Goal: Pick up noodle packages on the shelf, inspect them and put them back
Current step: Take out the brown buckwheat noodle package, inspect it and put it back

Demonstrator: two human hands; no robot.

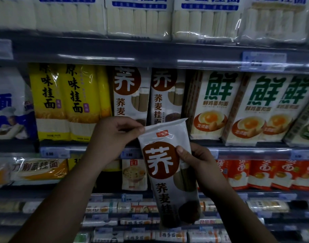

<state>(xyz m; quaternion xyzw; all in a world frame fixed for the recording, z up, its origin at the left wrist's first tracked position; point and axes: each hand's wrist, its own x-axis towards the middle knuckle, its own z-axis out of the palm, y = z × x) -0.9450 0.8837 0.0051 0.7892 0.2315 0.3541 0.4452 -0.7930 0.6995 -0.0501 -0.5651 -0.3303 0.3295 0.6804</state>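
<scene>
A white and brown buckwheat noodle package (166,174) is held upright, slightly tilted, in front of the shelves. My left hand (115,135) pinches its top left corner flap. My right hand (197,162) grips its right side near the middle, thumb on the front. Two matching buckwheat packages (165,95) stand on the middle shelf right behind, partly hidden by my left hand and the held package.
Yellow noodle packs (66,100) stand left of the buckwheat ones, egg noodle packs (218,104) to the right. White noodle bundles (138,16) fill the top shelf. Red packs (266,174) and smaller packs sit on lower shelves. Price tags line the shelf edge (55,152).
</scene>
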